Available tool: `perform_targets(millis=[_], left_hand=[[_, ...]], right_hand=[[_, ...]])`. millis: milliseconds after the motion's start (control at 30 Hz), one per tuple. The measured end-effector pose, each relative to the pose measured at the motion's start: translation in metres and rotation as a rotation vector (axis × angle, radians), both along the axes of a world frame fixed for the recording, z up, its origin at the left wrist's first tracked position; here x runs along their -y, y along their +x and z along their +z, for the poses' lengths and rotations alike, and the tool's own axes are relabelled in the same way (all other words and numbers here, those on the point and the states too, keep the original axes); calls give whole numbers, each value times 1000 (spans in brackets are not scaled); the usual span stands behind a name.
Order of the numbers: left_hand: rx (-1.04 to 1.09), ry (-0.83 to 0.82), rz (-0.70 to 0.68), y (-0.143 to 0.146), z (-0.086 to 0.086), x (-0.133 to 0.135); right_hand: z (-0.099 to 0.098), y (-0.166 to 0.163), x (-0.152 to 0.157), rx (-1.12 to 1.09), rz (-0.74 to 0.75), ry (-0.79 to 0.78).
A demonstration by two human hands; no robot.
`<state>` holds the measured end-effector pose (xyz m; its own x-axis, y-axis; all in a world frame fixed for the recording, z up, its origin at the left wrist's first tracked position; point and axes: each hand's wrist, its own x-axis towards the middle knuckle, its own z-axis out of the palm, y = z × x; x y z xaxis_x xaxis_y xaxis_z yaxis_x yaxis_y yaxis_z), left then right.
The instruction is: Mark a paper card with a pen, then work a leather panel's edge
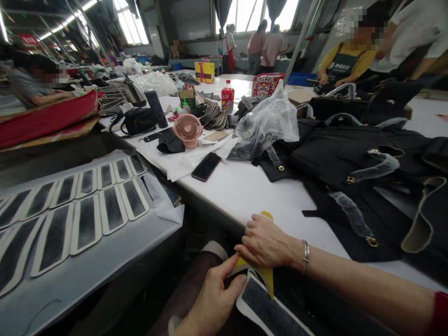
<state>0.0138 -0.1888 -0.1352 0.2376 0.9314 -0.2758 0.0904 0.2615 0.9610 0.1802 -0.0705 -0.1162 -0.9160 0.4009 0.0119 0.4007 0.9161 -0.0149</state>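
Observation:
My right hand [266, 242] rests at the near edge of the white table [252, 191], fingers closed on a yellow backing strip [268, 275]. It wears a silver bracelet at the wrist. My left hand [213, 298] sits just below, thumb pressing the same yellow strip against a flat white-edged piece with a dark centre [269, 310] on my lap. The strip's rounded yellow end [266, 215] pokes out above my right hand.
Rows of several similar white-edged dark pieces [87, 219] lie on a grey board at left. On the table are a phone [206, 166], a pink fan [188, 129], a plastic bag [269, 123] and black bags [350, 158]. Other people work at the back and at both sides.

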Motion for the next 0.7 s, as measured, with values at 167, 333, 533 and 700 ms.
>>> perform_targets(millis=[167, 333, 533, 700], left_hand=[[-222, 128, -57, -3, 5, -1], [-311, 190, -115, -4, 5, 1], [-373, 230, -174, -6, 13, -3], [-396, 248, -146, -1, 4, 4]], right_hand=[[-2, 1, 0, -12, 31, -15], [-4, 1, 1, 3, 48, -27], [-10, 6, 4, 33, 6, -84], [-23, 16, 16, -278, -82, -190]])
